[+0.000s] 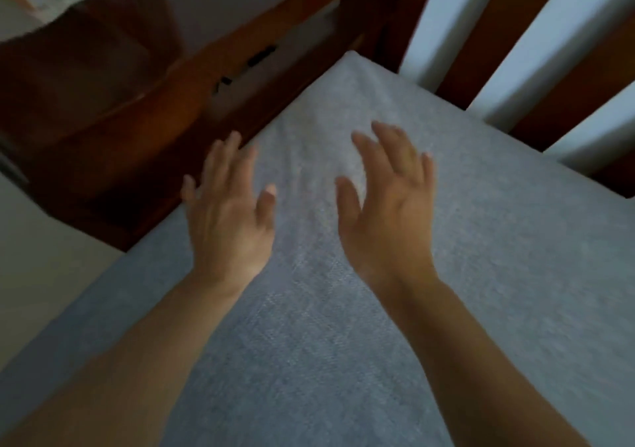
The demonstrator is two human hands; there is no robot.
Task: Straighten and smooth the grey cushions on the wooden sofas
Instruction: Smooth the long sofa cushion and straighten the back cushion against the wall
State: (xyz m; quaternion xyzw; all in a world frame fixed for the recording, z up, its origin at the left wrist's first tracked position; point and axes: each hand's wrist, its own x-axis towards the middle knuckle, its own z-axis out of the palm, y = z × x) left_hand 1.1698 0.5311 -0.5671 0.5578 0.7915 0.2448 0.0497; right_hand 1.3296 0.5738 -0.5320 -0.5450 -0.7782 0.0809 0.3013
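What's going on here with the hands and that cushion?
A person has both hands open over a grey seat cushion on a wooden sofa. The left hand is near the cushion's edge by the armrest, the right hand nearer the middle. Neither grips anything; motion blur hides whether they touch the fabric.

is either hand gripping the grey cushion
No, the left hand and right hand are both open with fingers spread over the grey cushion.

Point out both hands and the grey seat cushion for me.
left hand [228, 221]: head view, back of the hand.
right hand [386, 218]: head view, back of the hand.
grey seat cushion [498, 257]: head view, bare top surface.
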